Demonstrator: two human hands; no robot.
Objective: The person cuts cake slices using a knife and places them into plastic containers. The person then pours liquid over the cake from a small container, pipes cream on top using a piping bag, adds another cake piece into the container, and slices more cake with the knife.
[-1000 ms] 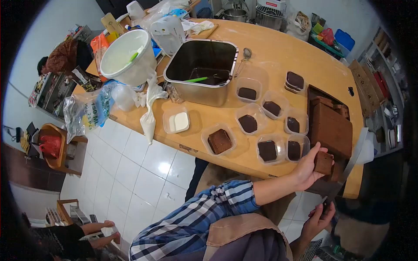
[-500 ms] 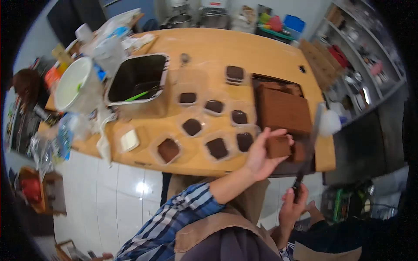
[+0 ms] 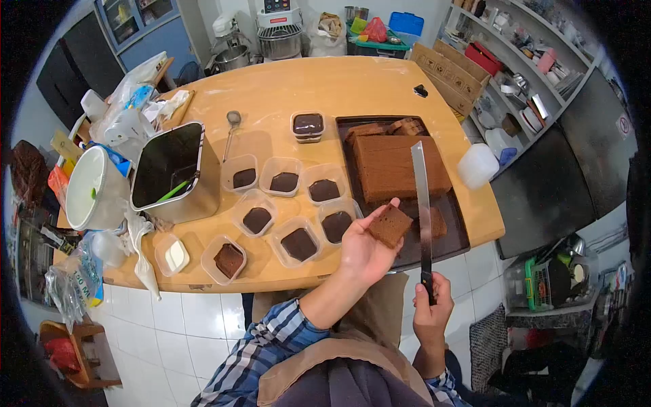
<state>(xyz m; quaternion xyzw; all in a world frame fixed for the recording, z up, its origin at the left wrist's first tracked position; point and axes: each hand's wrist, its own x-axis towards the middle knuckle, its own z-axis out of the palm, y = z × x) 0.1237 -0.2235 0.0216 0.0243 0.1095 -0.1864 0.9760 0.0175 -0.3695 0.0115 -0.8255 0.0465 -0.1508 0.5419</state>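
Note:
A square piece of chocolate cake (image 3: 390,225) rests in my left hand (image 3: 366,252), its fingers curled around the sides. My right hand (image 3: 434,308) grips the black handle of a long serrated knife (image 3: 422,197), whose blade points away from me, just right of the piece. Beneath the blade lies a dark baking tray (image 3: 447,248) bearing a large chocolate cake block (image 3: 397,166), with cut strips (image 3: 405,127) behind it. Another small cake piece (image 3: 434,222) sits on the tray, partly hidden by the knife.
Left of the tray stand several clear plastic tubs with dark glossy tops (image 3: 299,244); one tub (image 3: 229,260) shows bare cake. A deep metal pan (image 3: 211,178) and a white bucket (image 3: 86,203) stand further left. A piping bag (image 3: 141,254) hangs over the front edge.
My view has swung right, so the table sits further left in it. My left hand still holds the cake piece, now tilted differently. The knife remains in my right hand.

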